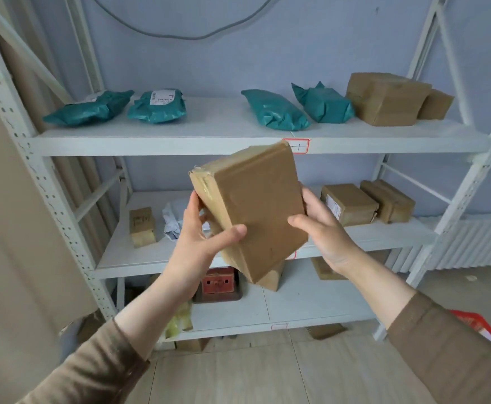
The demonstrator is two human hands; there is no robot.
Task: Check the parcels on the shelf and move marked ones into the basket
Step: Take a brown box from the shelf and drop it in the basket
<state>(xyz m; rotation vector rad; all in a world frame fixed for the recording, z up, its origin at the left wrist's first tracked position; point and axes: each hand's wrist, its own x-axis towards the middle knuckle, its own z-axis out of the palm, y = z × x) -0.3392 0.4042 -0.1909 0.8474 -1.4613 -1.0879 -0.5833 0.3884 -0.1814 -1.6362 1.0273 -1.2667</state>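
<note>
A brown taped cardboard parcel (253,205) is held tilted in front of the white metal shelf (238,144). My left hand (200,237) grips its left edge, thumb across the front face. My right hand (323,228) holds its right side, thumb on the front. The face turned to me is plain, with no mark that I can see. A red basket (477,325) shows partly at the lower right, behind my right sleeve.
On the top board lie several teal bag parcels (273,110) and brown boxes (384,97). The middle board holds small boxes (349,204), a white bag (174,220) and a small box (142,225). The lower board carries a red item (218,282). A radiator (477,243) stands at the right.
</note>
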